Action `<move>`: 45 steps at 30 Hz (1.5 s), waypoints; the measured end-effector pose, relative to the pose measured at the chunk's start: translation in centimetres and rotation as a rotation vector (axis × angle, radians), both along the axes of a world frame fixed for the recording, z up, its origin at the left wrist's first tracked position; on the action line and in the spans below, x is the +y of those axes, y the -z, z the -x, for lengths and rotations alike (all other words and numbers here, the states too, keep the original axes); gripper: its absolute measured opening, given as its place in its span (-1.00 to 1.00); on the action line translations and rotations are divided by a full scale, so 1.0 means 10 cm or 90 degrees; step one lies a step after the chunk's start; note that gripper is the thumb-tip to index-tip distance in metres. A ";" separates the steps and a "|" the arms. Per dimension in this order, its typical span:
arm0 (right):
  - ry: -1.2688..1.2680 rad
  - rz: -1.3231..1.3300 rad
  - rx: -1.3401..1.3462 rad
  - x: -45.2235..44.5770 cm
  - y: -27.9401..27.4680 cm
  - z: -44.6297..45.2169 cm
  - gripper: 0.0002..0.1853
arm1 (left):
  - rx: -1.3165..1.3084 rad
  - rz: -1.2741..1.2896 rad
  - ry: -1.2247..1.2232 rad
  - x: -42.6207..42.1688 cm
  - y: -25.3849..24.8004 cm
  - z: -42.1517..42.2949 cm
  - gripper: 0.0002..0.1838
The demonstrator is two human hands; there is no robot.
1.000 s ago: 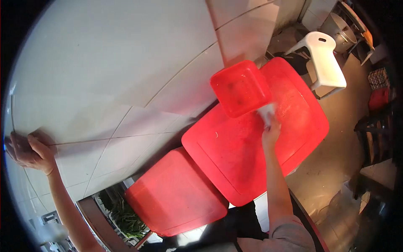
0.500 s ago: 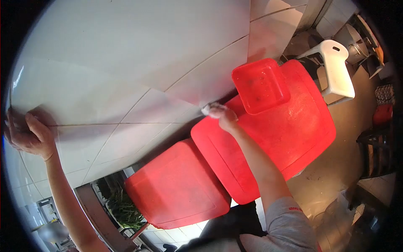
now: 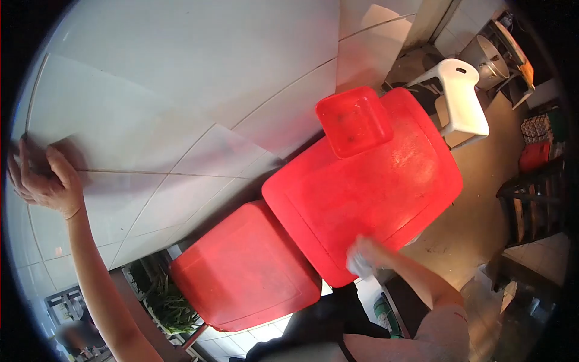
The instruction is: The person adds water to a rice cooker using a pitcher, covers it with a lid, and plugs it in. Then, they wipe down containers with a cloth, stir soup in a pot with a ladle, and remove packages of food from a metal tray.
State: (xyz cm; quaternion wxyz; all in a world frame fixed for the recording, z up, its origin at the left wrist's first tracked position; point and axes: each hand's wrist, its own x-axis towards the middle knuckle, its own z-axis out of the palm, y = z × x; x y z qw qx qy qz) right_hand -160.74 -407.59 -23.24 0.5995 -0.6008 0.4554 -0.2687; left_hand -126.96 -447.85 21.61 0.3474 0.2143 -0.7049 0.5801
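Note:
My left hand (image 3: pixel 45 184) rests against the white tiled wall (image 3: pixel 181 114) at the far left, its fingers apart and holding nothing. Blurred by motion, my right hand (image 3: pixel 375 253) is closed on a whitish cloth (image 3: pixel 357 263) at the near edge of the larger red lid (image 3: pixel 368 193). A shallow red basin (image 3: pixel 356 120) sits on the far part of that lid, by the wall. A second red lid (image 3: pixel 247 265) lies beside it on the left, dull and smooth on top.
Leafy greens (image 3: pixel 166 295) lie low on the left, past the second lid. A white stool (image 3: pixel 461 96) and a metal pot (image 3: pixel 484 62) stand at the back right. Dark wooden furniture (image 3: pixel 531 199) is on the right side. A person (image 3: pixel 78 338) shows at the lower left.
My right hand has swept with the cloth from the wall side of the larger lid to its near edge. My left hand stays on the wall. The view has shifted slightly.

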 end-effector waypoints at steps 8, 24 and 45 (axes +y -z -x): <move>0.462 0.080 0.500 -1.40 0.58 -0.85 -0.68 | -0.037 -0.025 0.019 0.05 0.00 0.09 -0.60; 0.605 0.139 0.518 -0.55 0.85 0.16 -0.74 | -0.119 -0.018 0.005 -0.05 -0.22 -0.04 -0.48; 0.703 0.175 0.618 -1.44 0.40 0.79 -0.45 | -0.047 -0.003 -0.004 0.03 -0.12 0.23 -0.39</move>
